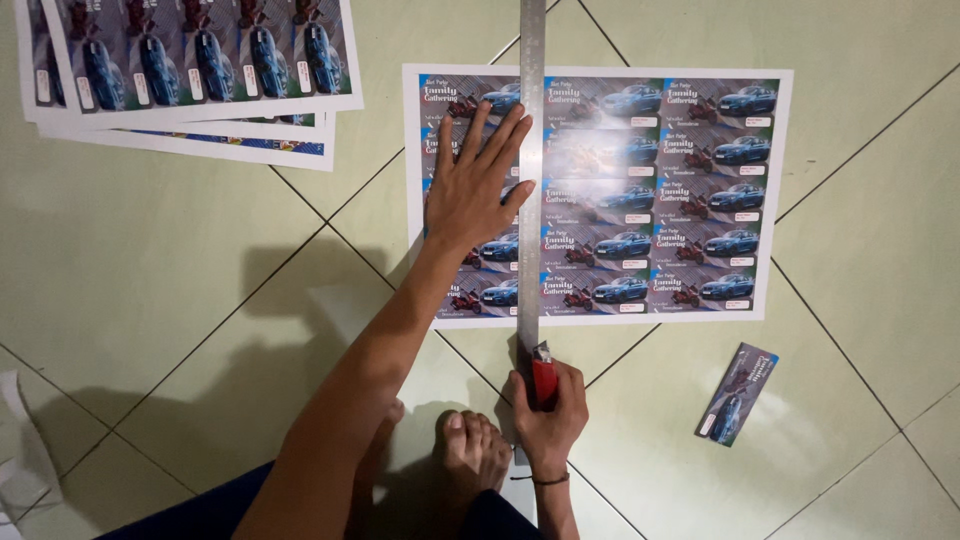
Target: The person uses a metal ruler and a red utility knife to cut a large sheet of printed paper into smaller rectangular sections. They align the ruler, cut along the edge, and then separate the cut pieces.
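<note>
A printed sheet with rows of small car-and-motorbike cards lies flat on the tiled floor. A long steel ruler runs down across it, just left of its middle. My left hand is spread flat on the sheet, fingertips pressing against the ruler's left edge. My right hand grips a red utility knife held against the ruler's right side, just below the sheet's bottom edge. My bare foot rests on the floor beside that hand.
A stack of similar printed sheets lies at the upper left. One cut-out card lies on the tiles at the lower right. White paper scraps sit at the left edge.
</note>
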